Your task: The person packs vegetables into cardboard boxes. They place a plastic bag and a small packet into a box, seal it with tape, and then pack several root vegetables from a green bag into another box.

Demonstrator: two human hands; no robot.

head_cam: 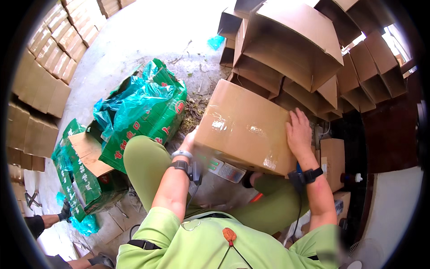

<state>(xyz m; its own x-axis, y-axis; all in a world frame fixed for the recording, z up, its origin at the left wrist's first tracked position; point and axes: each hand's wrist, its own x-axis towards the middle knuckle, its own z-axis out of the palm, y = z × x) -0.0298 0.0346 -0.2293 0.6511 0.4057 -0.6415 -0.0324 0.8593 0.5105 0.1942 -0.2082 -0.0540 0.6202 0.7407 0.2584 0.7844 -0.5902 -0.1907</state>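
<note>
A brown cardboard box [245, 127], sealed with shiny transparent tape, sits between my two hands. My left hand [190, 139] grips its lower left edge, with the fingertips partly hidden. Against the right side, near the top edge, lies my right hand [300, 131] with its palm on the cardboard. The box is tilted in the view, above my legs. Just below its near edge shows the display and keypad panel of an electronic scale [226, 170]; whether the box rests on the scale cannot be seen.
Left of my knee lie a green printed carton [151, 117] with blue plastic film [134, 97] and a second green carton [80, 188]. Open cardboard boxes [289, 43] are piled at upper right. Stacked cartons [57, 40] line the left. Another person's gloved hand [65, 212] touches the second carton.
</note>
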